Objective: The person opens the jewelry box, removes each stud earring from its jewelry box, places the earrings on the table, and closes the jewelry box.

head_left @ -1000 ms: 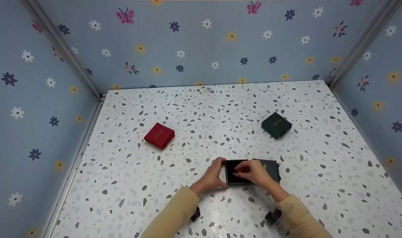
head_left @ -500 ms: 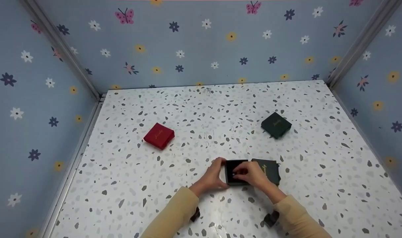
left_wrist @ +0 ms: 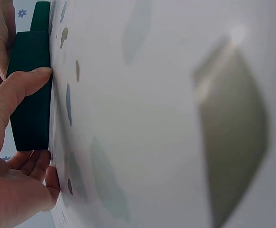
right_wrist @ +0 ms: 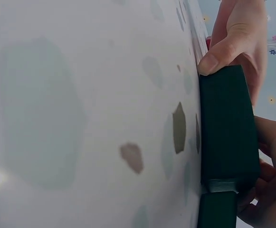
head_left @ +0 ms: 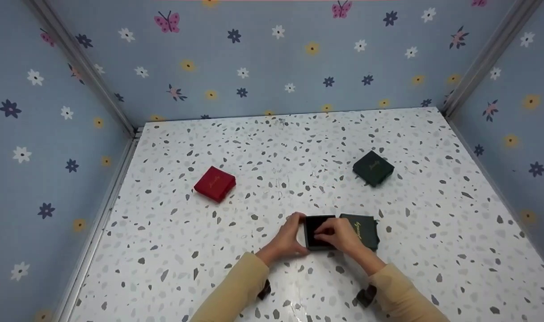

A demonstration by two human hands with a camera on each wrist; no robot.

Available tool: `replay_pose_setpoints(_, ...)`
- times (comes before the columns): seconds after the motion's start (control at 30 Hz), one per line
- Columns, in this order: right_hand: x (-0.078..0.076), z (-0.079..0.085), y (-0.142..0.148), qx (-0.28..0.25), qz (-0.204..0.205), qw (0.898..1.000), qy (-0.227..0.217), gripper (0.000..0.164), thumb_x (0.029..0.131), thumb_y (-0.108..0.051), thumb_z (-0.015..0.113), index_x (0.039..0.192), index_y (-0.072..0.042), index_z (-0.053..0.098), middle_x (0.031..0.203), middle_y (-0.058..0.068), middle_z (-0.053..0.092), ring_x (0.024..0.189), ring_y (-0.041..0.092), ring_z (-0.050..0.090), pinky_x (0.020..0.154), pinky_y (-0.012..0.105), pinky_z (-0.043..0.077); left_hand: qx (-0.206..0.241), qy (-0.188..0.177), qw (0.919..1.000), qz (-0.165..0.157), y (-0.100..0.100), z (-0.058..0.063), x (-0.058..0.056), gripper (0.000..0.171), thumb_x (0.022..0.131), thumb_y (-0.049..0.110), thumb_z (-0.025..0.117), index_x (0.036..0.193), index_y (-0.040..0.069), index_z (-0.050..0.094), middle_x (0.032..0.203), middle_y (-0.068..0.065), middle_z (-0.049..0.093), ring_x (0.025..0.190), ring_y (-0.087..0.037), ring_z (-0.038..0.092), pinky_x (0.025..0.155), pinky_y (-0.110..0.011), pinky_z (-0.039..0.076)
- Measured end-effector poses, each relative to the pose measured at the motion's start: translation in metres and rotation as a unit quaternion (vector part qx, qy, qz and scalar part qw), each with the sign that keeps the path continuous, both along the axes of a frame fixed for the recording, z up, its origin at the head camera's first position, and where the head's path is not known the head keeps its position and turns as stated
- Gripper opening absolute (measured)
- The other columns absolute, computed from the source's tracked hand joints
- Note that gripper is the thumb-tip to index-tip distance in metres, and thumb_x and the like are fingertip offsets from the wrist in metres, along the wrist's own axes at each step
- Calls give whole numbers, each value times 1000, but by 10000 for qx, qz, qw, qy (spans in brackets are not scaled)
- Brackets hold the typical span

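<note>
A dark green jewelry box [head_left: 320, 248] with a black inside stands uncovered on the table. My left hand [head_left: 284, 239] grips its left end, thumb along the near side [left_wrist: 31, 92] and fingers round the far corner. Over the box, my right hand [head_left: 341, 233] reaches in with thumb and fingertips pinched together low at the black lining. A small shiny thing is at those fingertips, mostly hidden now; what kind it is, I cannot tell. Right of the box lies its green lid [head_left: 365, 227] with gold lettering, partly behind the right hand.
A red jewelry box [head_left: 215, 184] lies farther back on the left of the speckled table [head_left: 272, 152]. Another dark green box [head_left: 373, 169] lies at the back right. Flowered blue walls [head_left: 272, 58] bound the table at the back and both sides.
The right hand has shifted slightly left inside the box, showing more of the lid's lettering. The glint seen at its fingertips earlier is now mostly covered. The left hand stays put.
</note>
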State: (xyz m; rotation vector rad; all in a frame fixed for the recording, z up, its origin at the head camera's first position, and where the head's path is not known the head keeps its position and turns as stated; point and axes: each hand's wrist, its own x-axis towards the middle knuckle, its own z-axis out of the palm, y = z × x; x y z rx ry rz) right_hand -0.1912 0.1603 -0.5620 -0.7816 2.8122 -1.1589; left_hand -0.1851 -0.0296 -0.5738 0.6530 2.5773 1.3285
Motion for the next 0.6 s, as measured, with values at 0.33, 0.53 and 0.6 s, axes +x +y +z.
replay_pose_setpoints(0.33,-3,5,3,50,244,9986,-458,7,72,-11,72,79,-11,71,78,-3,65,72,10,59,64,25,48,-36,-126,9999,78,0,0,1,80,49,9,79,117,8,37,112,-2,44,104,-15,43,95,-28,33)
replay_pose_setpoints(0.53,-5,6,4,95,300,9982,-507,8,72,-10,71,80,-11,71,78,-3,66,76,12,60,68,26,48,119,-106,9999,54,0,0,1,79,49,8,79,116,8,37,113,-2,44,104,-16,43,95,-28,32)
replay_pose_setpoints(0.6,-5,6,4,126,287,9983,-498,7,73,-10,71,80,-11,71,79,-3,66,77,12,60,69,27,48,155,-103,9998,46,0,0,1,79,49,7,79,116,7,37,113,-3,44,104,-16,43,96,-28,32)
